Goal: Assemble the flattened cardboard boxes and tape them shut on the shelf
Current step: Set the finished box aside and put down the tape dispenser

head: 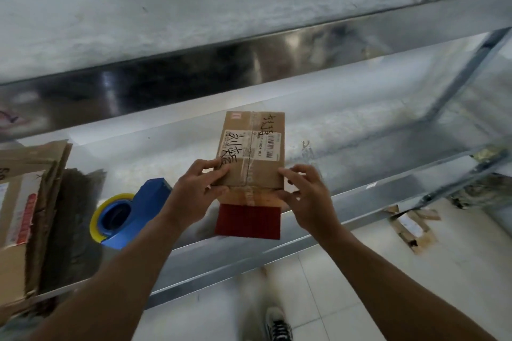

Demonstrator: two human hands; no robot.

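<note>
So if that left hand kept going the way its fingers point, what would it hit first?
The cardboard box: the left hand already grips its near left corner, fingers pointing right across the top. Beyond that, probably the right hand on the opposite edge.

Brown all over on the cardboard box [250, 147]: plain kraft, black handwriting scrawled across it, a white label with a black barcode, and a small red mark at the far left corner. At its near end there's a deep red flap [248, 220]. To the left sits a bright blue tape dispenser [155, 196] carrying a yellow-edged tape roll [95, 219]. Further left is flattened cardboard [16, 257], brown, its white label printed in red. The shelf [360, 124] is silvery grey metal, smudged with dark marks. Below are a white tiled floor [346, 271] and a black-and-white shoe [278, 327].
</note>
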